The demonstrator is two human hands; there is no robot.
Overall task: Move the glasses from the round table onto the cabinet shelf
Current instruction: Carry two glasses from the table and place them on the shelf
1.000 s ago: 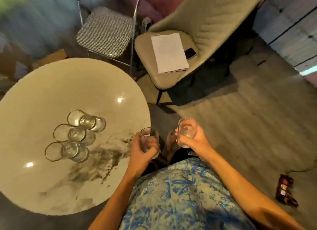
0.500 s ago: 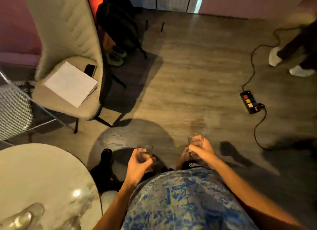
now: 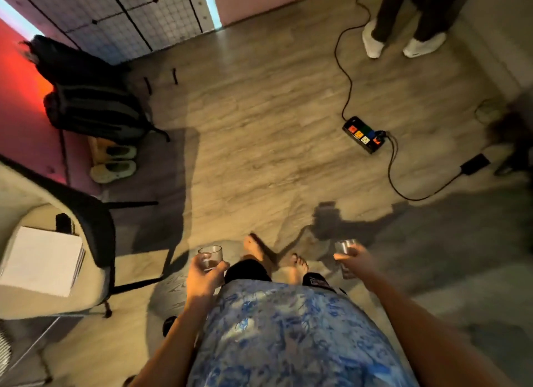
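Note:
My left hand grips a small clear glass, held upright in front of my waist. A second clear glass is upright in my right hand, out to the right over the wooden floor. Both hands are low in the head view, on either side of my blue patterned shirt. My bare feet show between them. The round table, the other glasses and the cabinet shelf are out of view.
A beige chair with white papers stands at the left. A black backpack and shoes lie by the red wall. A power strip with cables lies on the floor ahead right. Another person's legs stand at the top right.
My view has swung right, away from the round table, which has left the frame. Both hands keep their glasses and have spread further apart. The power strip and the person's legs now sit ahead.

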